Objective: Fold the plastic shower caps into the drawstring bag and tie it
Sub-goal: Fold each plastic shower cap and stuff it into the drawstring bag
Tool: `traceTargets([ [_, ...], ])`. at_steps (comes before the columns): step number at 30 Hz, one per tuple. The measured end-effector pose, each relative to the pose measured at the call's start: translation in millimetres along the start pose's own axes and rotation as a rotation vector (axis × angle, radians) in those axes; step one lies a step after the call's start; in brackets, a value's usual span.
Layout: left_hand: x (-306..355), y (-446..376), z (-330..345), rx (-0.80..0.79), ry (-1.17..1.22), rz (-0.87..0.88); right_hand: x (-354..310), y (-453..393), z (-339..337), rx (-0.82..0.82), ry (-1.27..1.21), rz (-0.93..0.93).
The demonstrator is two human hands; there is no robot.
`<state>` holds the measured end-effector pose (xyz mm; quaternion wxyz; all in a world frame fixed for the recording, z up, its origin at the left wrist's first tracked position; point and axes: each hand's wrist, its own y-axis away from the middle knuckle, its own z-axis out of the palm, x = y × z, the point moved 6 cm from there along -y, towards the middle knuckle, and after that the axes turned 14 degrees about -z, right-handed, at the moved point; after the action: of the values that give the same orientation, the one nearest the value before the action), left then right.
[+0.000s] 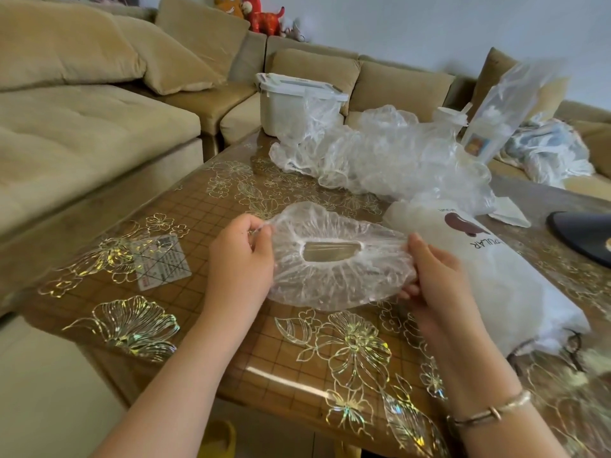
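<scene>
Clear shower cap stretched at frame centre, pinched at left edge by left hand, gripped at right edge by right hand; drawstring bag lying just right.

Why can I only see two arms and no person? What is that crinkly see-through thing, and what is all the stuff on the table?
The camera sits on the person's head and looks down, so you see only their arms. The left hand and right hand pinch opposite edges of a clear plastic shower cap, stretched out above the table. Farther back lies a pile of more shower caps. Beside the right hand lies a white drawstring bag, where the caps will go. A white box stands at the far edge, with a sofa behind.
</scene>
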<state>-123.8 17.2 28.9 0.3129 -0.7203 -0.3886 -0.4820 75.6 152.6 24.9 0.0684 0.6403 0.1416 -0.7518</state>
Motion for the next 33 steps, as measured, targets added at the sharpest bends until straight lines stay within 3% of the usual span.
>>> traceTargets([
  [5, -7, 2, 1, -0.017, -0.072, -0.045, 4, -2, 1, 0.010, 0.085, 0.026],
  [9, -6, 5, -3, -0.002, -0.024, -0.067, 5, 3, 14, -0.204, 0.198, 0.057],
  [13, -8, 8, -5, 0.002, -0.037, -0.089, 1, 1, 10, -0.185, 0.519, -0.118],
  [16, -4, 16, -6, 0.037, -0.262, -0.072, -4, -6, 11, -0.169, 0.730, -0.283],
  [18, -2, 24, -6, 0.115, -0.431, 0.026, -4, -5, 13, -0.239, 0.821, -0.381],
  [20, 3, 26, -7, 0.150, -0.434, 0.156, -3, -2, 13, -0.314, 0.920, -0.485],
  [22, 12, 26, -2, 0.073, -0.384, 0.292, -9, 7, 15, -0.371, 0.959, -0.607],
  [25, 21, 34, 18, -0.154, -0.499, 0.472, -13, 21, 26, -0.548, 1.002, -0.707],
  [29, 0, 36, 40, -0.387, -0.771, 0.415, 14, 26, 29, -0.848, 1.189, -0.484],
  [33, -18, 28, 40, -0.506, -0.978, 0.308, 23, 23, 17, -0.963, 1.258, -0.389],
])
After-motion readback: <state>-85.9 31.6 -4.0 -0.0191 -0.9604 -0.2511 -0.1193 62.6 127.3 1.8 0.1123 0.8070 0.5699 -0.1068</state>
